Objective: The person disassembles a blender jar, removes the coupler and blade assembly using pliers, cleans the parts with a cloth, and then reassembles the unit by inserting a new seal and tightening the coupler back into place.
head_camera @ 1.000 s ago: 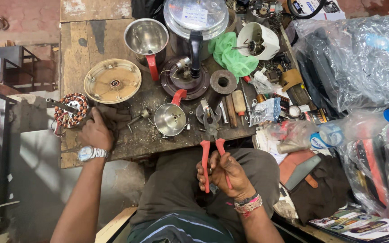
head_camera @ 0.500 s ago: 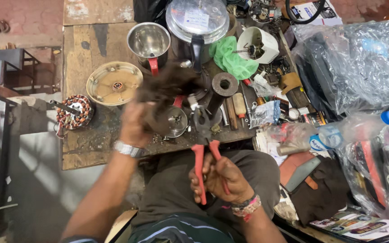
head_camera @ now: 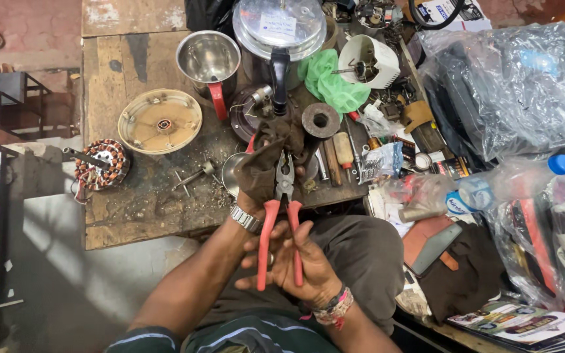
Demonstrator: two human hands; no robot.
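Observation:
My right hand (head_camera: 305,265) grips the red handles of a pair of pliers (head_camera: 281,225) over my lap; the steel jaws point away from me toward the bench edge. My left hand (head_camera: 266,163), with a metal watch (head_camera: 246,218) on the wrist, lies right beside the jaws. Its fingers curl down over a small steel pan (head_camera: 230,173) with a red handle. Whether they hold anything is hidden. A copper-wound stator (head_camera: 102,165) lies alone at the bench's left edge.
On the worn wooden bench (head_camera: 132,216) are a round cream cover (head_camera: 159,121), a steel cup (head_camera: 208,57), a pressure cooker lid (head_camera: 282,26), green cloth (head_camera: 331,82), a white housing (head_camera: 375,60), a black ring (head_camera: 320,119) and screwdrivers (head_camera: 342,150). Plastic bags (head_camera: 511,85) and a bottle (head_camera: 511,183) crowd the right.
My left hand left the stator at the bench's left and swept right to the pliers' jaws. The pliers stay in my right hand, raised slightly toward the bench.

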